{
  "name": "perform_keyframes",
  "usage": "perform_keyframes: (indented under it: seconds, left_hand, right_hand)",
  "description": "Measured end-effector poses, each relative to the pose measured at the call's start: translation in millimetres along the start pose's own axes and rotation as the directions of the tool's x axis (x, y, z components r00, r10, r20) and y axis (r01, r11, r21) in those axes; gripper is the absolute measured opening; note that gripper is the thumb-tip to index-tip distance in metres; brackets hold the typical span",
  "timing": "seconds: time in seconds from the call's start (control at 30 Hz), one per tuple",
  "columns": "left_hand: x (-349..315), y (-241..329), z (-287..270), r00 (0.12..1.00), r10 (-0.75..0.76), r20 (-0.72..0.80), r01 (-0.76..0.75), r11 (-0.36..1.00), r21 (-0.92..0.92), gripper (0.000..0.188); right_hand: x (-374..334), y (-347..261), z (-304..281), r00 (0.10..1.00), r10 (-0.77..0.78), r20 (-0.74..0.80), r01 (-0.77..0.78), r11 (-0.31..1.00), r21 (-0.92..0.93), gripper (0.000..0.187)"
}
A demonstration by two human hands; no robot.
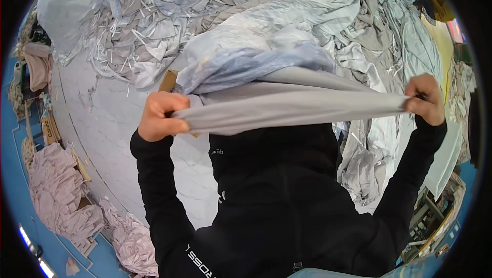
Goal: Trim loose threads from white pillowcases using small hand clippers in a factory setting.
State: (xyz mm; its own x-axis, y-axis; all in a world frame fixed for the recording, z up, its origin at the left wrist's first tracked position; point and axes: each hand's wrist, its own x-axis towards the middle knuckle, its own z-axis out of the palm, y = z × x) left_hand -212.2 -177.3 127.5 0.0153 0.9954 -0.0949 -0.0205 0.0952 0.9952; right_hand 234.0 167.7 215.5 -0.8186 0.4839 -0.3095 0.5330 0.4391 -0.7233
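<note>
A light grey cloth [292,111] is stretched almost level in front of my chest, between my two hands. My left hand [162,116] pinches its left end between thumb and bent fingers. At the other end, my right hand [426,99] is closed on the cloth, a little higher than the left. Just beyond hangs a bunched pale blue fabric [246,68], partly blurred; I cannot tell whether it belongs to the same piece. The cloth hides part of my black jacket and of the table behind it.
Crumpled grey and white fabric [148,27] with white strips covers the far side of the pale table [113,139]. A small brown box [168,80] sits behind my left hand. Pinkish fabric heaps [59,191] lie at the left, above a blue floor [31,201]. Pale green cloth [420,47] drapes at the right.
</note>
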Motion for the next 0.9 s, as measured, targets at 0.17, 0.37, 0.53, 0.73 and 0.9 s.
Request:
perform_keyframes:
  seconds: [0.17, 0.37, 0.53, 0.73, 0.9]
  left_hand:
    - [25.9, -21.2, -7.5, 0.995, 0.041, -0.094, -0.033, 0.996, 0.085, 0.026]
    - [54.5, -89.0, -29.4, 0.927, -0.009, -0.376, 0.123, 0.952, 0.279, 0.012]
    - [58.3, -76.8, -22.7, 0.892, -0.006, -0.452, 0.114, 0.97, 0.213, 0.01]
    - [51.0, -77.2, -34.0, 0.875, 0.01, -0.484, 0.169, 0.93, 0.326, 0.007]
    - [80.5, -62.2, 14.3, 0.829, 0.478, -0.291, 0.166, 0.288, 0.943, 0.012]
  right_hand:
    - [27.3, 25.3, 6.1, 0.986, 0.076, -0.149, -0.079, 0.997, -0.015, 0.032]
    - [110.8, 118.0, 110.4, 0.833, -0.205, -0.514, 0.078, 0.963, -0.258, 0.02]
    - [127.3, 35.4, 177.9, 0.794, -0.071, -0.604, 0.212, 0.963, 0.166, 0.012]
    - [163.7, 36.0, 223.8, 0.737, -0.314, -0.599, 0.384, 0.923, -0.012, 0.017]
    - [166.8, 35.0, 231.1, 0.751, -0.224, -0.621, 0.282, 0.959, -0.004, 0.019]
